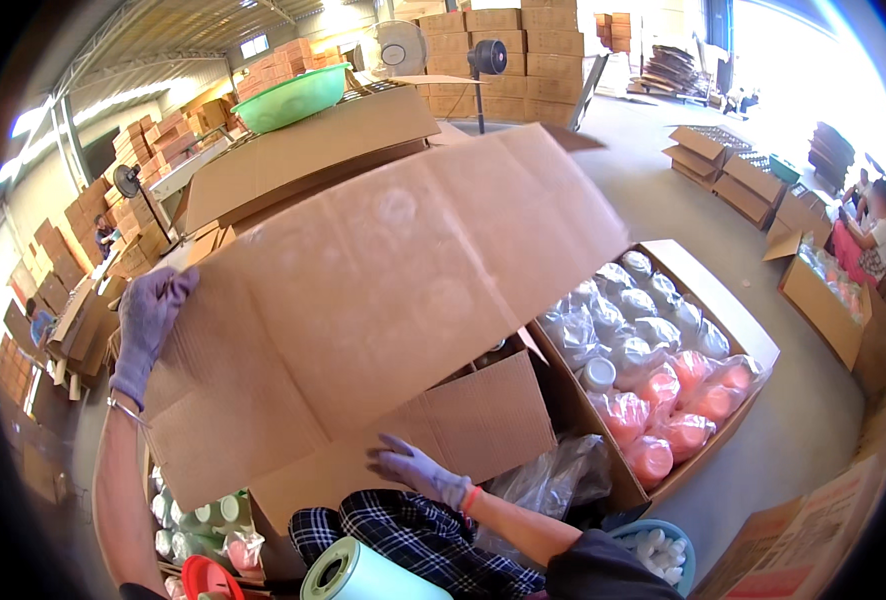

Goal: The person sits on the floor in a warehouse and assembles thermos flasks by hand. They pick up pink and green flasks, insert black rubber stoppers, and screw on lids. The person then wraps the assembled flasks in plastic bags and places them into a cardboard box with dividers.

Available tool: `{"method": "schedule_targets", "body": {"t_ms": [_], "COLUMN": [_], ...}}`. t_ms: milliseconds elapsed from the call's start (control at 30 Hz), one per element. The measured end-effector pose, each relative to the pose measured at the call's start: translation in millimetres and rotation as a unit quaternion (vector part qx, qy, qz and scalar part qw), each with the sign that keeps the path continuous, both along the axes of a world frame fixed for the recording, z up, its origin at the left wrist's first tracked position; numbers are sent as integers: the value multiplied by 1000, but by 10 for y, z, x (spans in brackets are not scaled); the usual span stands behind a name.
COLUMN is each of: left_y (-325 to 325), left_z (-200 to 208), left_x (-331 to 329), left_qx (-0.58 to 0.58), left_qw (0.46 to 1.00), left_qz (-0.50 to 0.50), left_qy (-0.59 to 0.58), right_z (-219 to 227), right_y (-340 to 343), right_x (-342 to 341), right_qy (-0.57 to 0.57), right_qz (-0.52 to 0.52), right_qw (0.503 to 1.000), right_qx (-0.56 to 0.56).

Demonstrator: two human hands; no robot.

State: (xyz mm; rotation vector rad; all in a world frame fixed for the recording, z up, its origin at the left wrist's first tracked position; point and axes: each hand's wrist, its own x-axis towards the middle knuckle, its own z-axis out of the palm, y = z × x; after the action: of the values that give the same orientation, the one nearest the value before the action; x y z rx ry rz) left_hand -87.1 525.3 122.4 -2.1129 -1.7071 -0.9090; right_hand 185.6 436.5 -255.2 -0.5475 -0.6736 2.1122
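A large, creased flat cardboard sheet (393, 290) slants up in front of me, its far right edge smeared by motion. At its left edge, my left hand (150, 318), in a light purple glove, is closed on the cardboard. My right hand (418, 470), gloved alike, has its fingers spread just beside the front flap (478, 410) of an open carton; whether they touch it I cannot tell. The sheet covers most of that carton's inside. Right of it, another carton (728, 400) holds bagged containers, grey ones (653, 300) behind and pink-orange ones (683, 432) in front.
Bagged green containers (218, 512) fill a carton at lower left. A red container (208, 578), a pale teal cylinder (368, 575) and a blue basin (691, 560) of small white pieces are near me. Behind the sheet, a green basin (293, 98) tops a carton. A person (868, 235) sits far right.
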Motion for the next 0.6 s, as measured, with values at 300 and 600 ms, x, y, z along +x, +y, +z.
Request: {"method": "schedule_targets", "body": {"t_ms": [300, 600], "left_y": [-203, -966], "left_z": [-186, -209], "left_x": [376, 1025], "left_qx": [-6, 171], "left_qw": [999, 968], "left_qz": [-43, -134], "left_qy": [-25, 128], "right_z": [631, 663], "right_y": [671, 649], "right_x": [-54, 102], "right_qy": [392, 365], "right_qz": [25, -37], "right_qw": [915, 929], "right_qx": [-96, -56]}}
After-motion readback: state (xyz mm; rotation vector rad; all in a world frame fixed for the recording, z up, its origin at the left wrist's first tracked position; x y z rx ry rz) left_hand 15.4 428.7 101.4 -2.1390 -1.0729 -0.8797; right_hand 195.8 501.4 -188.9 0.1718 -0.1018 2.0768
